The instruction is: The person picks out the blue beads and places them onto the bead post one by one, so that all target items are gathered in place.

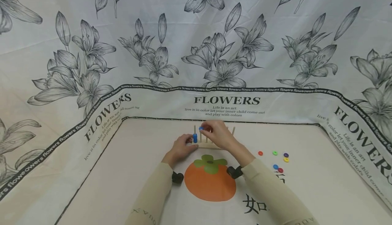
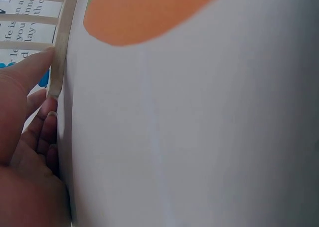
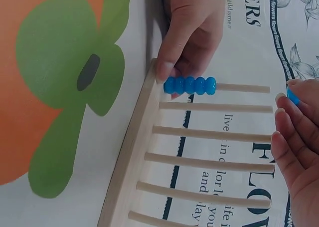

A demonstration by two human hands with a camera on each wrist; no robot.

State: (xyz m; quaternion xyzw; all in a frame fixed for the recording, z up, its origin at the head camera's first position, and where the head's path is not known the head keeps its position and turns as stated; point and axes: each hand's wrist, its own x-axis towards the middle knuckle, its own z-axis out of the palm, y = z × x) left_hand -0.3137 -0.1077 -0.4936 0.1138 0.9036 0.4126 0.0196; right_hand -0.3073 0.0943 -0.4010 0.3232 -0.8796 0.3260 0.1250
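A wooden peg rack (image 1: 209, 146) with a row of upright pegs stands on the cloth. On its leftmost peg sits a stack of several blue beads (image 3: 189, 85); the other pegs seen in the right wrist view are bare. My left hand (image 1: 181, 148) grips the rack's left end, thumb on the base (image 2: 61, 47) and fingers curled behind it. Between thumb and fingertips my right hand (image 1: 218, 134) pinches one blue bead (image 3: 293, 96), close to the peg tops and apart from the stack. The fingers partly cover that bead.
Loose beads lie to the right of the rack: a red one (image 1: 260, 153), a green one (image 1: 275, 153), a yellow one (image 1: 286, 159), a blue one (image 1: 276, 166) and others. A printed orange persimmon (image 1: 210, 184) marks the cloth in front. Floral fabric (image 1: 226, 54) rises behind.
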